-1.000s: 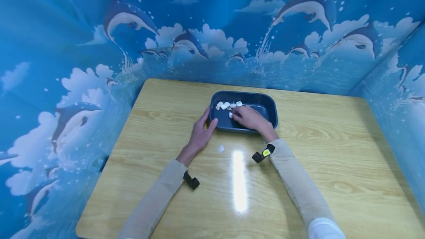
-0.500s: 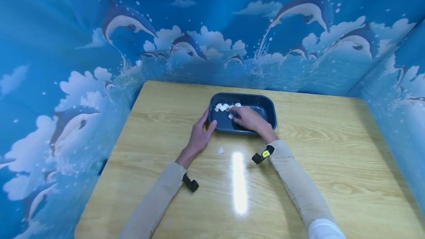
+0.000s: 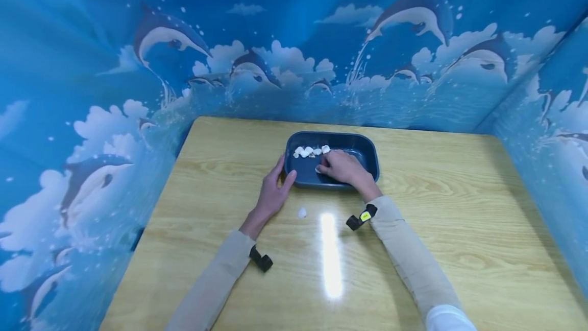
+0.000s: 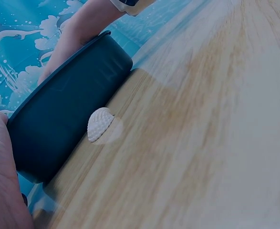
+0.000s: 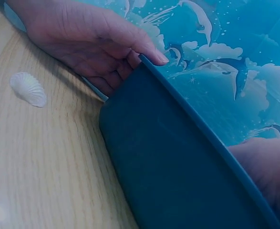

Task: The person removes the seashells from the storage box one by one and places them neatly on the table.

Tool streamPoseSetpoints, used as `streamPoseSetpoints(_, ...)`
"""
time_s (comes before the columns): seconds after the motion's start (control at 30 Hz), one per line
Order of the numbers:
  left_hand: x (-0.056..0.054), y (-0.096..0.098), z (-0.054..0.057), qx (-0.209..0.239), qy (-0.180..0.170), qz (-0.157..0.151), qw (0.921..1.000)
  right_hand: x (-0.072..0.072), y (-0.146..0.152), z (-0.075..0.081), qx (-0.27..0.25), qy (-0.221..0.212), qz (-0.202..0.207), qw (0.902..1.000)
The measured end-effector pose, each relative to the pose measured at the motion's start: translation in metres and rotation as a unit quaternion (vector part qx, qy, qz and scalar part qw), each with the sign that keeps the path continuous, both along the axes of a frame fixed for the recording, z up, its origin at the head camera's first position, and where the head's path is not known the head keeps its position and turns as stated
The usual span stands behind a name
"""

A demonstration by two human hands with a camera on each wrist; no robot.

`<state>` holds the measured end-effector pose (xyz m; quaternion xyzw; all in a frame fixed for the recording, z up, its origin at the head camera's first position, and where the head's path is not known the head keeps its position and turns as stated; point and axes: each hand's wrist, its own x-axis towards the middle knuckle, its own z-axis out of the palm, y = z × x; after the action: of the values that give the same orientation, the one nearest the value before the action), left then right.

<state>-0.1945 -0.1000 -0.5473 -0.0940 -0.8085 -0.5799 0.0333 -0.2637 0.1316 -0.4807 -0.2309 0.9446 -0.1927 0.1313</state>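
Note:
A dark blue rectangular tub [image 3: 335,186] stands on the wooden table, with several white seashells [image 3: 309,152] in a row along its back left. My left hand [image 3: 271,194] holds the tub's left end, thumb at the rim and fingers along the outer wall, as the right wrist view shows. My right hand [image 3: 342,168] reaches down inside the tub, a small white shell [image 3: 318,169] pinched at its fingertips and mostly hidden by them. In front of the tub a ribbed white seashell [image 4: 100,125] lies on the tabletop; the tub wall conceals the right fingers in both wrist views.
The light wood table [image 3: 220,167] ends at a blue curtain [image 3: 285,24] printed with dolphins and clouds behind and at the sides. A bright light reflection [image 3: 331,254] shows on the tabletop. Each sleeve carries a black wrist camera [image 3: 262,259].
The right hand has shifted slightly toward the near side of the tub, and the shell in its fingers is now more covered. The left hand keeps its hold; the head view has moved a little.

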Motion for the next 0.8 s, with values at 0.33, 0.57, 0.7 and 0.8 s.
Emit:
streamPoseSetpoints(0.33, 0.001, -0.002, 0.002, 0.005, 0.007, -0.003, 1.0000, -0.001, 0.004, 0.001, -0.053, -0.022, 0.067, 0.9961)
streamPoseSetpoints(0.57, 0.002, 0.000, 0.001, -0.003, 0.004, 0.000, 1.0000, -0.001, 0.006, 0.000, -0.038, -0.027, 0.050, 0.9976)
streamPoseSetpoints(0.7, 0.002, 0.000, 0.002, -0.003, -0.001, 0.002, 1.0000, 0.000, 0.009, 0.004, -0.043, -0.028, 0.049, 0.9975)
streamPoseSetpoints(0.8, 0.002, 0.000, 0.002, -0.003, -0.001, 0.002, 1.0000, 0.000, 0.011, 0.006, -0.049, -0.023, 0.055, 0.9971)
